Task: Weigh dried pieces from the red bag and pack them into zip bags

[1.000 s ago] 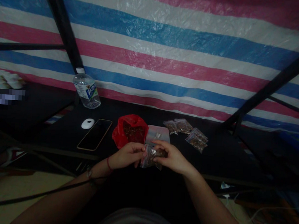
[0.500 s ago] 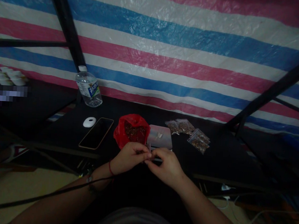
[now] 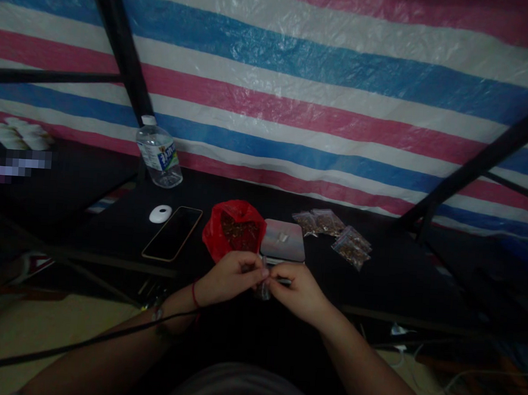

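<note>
my left hand [image 3: 236,274] and right hand [image 3: 302,290] meet at the fingertips, both pinched on a small clear bag [image 3: 264,291] near the front edge of the table [image 3: 397,277]. caution: a slack pinch could drop the bag off that edge; a forward knock from my left hand could spill the open red bag [image 3: 214,237]. the bottle label [image 3: 167,157] carries white lettering on blue, not legible.

A makeshift workspace: striped plastic sheeting [image 3: 307,69], black post [image 3: 121,46], dark tabletop [image 3: 393,271]
</note>
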Available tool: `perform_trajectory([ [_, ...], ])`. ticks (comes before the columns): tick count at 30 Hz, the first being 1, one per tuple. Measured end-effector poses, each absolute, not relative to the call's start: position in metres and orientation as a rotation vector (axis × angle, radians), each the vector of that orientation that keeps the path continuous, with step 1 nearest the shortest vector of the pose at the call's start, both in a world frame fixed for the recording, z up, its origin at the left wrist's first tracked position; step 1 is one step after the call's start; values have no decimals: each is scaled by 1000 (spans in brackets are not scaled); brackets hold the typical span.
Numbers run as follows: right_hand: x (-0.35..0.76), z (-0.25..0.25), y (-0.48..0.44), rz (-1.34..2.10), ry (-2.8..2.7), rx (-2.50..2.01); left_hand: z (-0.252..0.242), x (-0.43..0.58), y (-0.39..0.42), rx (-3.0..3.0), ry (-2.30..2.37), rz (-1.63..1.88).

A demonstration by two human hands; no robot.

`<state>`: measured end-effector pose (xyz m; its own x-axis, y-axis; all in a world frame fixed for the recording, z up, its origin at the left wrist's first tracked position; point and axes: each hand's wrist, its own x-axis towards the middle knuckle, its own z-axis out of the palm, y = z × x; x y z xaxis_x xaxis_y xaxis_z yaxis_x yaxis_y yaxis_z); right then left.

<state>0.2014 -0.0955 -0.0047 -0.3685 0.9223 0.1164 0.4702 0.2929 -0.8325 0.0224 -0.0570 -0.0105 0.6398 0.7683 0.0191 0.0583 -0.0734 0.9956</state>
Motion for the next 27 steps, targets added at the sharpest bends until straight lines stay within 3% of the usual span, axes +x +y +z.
perform_trajectory([
  [12, 202, 2, -88, 832, -1965, -1261, -17, 23, -52, 1412, 763, 702],
  [27, 195, -3, -96, 486, -2123, -1223, -13, 27, -65, 1772, 840, 642],
])
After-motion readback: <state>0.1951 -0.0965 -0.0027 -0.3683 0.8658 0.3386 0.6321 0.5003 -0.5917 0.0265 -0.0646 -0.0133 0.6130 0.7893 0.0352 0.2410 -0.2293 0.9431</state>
